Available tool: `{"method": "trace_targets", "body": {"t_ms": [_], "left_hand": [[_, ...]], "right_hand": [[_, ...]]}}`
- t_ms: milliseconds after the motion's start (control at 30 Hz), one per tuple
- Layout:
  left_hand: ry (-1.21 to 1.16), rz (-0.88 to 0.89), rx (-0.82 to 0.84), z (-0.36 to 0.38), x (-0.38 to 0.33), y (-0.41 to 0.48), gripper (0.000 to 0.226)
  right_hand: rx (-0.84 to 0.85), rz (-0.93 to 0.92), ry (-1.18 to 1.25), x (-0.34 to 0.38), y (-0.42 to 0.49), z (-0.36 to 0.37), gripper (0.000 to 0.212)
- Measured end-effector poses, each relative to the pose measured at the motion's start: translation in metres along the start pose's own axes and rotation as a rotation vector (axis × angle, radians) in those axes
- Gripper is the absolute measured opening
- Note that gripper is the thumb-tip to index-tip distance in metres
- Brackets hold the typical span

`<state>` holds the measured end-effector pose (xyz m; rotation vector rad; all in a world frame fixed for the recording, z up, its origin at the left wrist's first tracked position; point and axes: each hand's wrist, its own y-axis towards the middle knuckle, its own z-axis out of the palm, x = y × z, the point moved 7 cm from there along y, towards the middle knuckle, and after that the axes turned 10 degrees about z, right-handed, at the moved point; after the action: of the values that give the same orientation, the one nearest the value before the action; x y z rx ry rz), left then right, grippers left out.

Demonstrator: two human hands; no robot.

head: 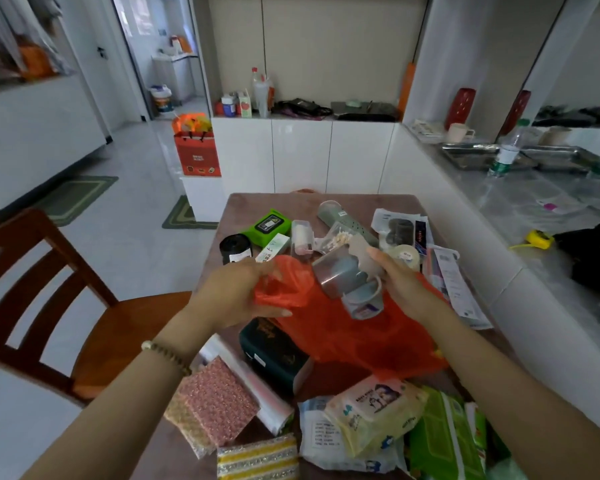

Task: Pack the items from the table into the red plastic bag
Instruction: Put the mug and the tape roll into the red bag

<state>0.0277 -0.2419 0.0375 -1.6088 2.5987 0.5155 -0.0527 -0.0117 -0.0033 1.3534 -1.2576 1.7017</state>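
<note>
The red plastic bag [354,334] lies crumpled in the middle of the brown table [243,206]. My left hand [236,292] grips the bag's left handle and holds its mouth up. My right hand [399,275] holds a packaged grey-blue cup set [347,278] over the bag's opening, tilted toward it. Beyond the bag lie a green wipes pack [267,226], a black roll [235,247], a small clear box [301,237], cotton swabs [336,239] and a tape roll [406,254]. Closer to me are a dark green box [274,355], bubble-wrap pouches [219,400] and wipe packs [374,407].
A wooden chair [45,303] stands left of the table. A grey counter [548,216] with metal trays [482,155], a water bottle [508,150] and a black bag [596,254] runs along the right. White cabinets [302,154] stand behind the table.
</note>
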Motion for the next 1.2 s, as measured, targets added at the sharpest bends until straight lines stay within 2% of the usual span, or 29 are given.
{"method": "trace_targets", "body": {"t_ms": [33,67,133,200,267,333,367,433,500,600,667,733,800,833,933,1000,1133,1200], "left_hand": [[-0.065,-0.02,-0.063,-0.003,0.003,0.002,0.043],[-0.237,-0.083,-0.142,-0.005,0.009,0.003,0.031],[-0.668,-0.261,-0.34,-0.006,0.029,0.003,0.034],[-0.832,-0.413,-0.481,-0.002,0.05,0.003,0.045],[-0.849,-0.487,-0.503,0.005,0.06,0.006,0.05],[-0.871,-0.505,-0.497,0.013,0.059,0.01,0.046],[-0.874,-0.494,-0.494,0.017,0.057,0.011,0.044],[-0.873,-0.464,-0.483,0.023,0.05,0.015,0.039],[-0.897,-0.467,-0.442,0.036,0.046,0.017,0.038],[-0.958,-0.488,-0.398,0.057,0.04,0.021,0.045],[-0.961,-0.483,-0.377,0.067,0.039,0.025,0.048],[-0.922,-0.46,-0.355,0.071,0.036,0.031,0.049],[-0.885,-0.434,-0.358,0.071,0.031,0.039,0.044],[-0.873,-0.425,-0.366,0.07,0.027,0.043,0.043],[-0.888,-0.406,-0.373,0.073,0.016,0.059,0.046],[-0.9,-0.367,-0.352,0.076,0.005,0.074,0.045],[-0.859,-0.308,-0.326,0.082,-0.008,0.105,0.044],[-0.844,-0.325,-0.338,0.085,-0.007,0.117,0.044]], "right_hand": [[-0.001,-0.004,-0.012,0.003,0.004,0.0,0.033],[0.017,0.001,-0.005,0.007,0.005,0.002,0.036],[0.082,0.005,0.065,0.01,0.009,0.005,0.039],[0.157,0.013,0.143,0.013,0.011,0.009,0.043],[0.205,0.049,0.178,0.009,0.012,0.012,0.042],[0.221,0.088,0.111,0.002,0.017,0.018,0.037],[0.182,0.103,0.009,-0.004,0.021,0.021,0.035],[-0.018,0.157,-0.177,-0.024,0.04,0.013,0.032],[-0.179,0.208,-0.259,-0.047,0.054,0.001,0.038],[-0.253,0.292,-0.16,-0.075,0.061,-0.013,0.055],[-0.278,0.279,-0.087,-0.078,0.059,-0.022,0.045],[-0.255,0.292,-0.099,-0.074,0.052,-0.03,0.045],[-0.119,0.306,-0.057,-0.067,0.038,-0.031,0.045],[-0.043,0.299,-0.047,-0.063,0.033,-0.033,0.049],[0.116,0.267,-0.015,-0.048,0.02,-0.048,0.08],[0.165,0.179,0.058,-0.028,0.016,-0.064,0.081],[-0.054,0.115,0.005,-0.007,0.041,-0.128,0.052],[-0.209,0.138,-0.083,-0.015,0.066,-0.162,0.05]]}}
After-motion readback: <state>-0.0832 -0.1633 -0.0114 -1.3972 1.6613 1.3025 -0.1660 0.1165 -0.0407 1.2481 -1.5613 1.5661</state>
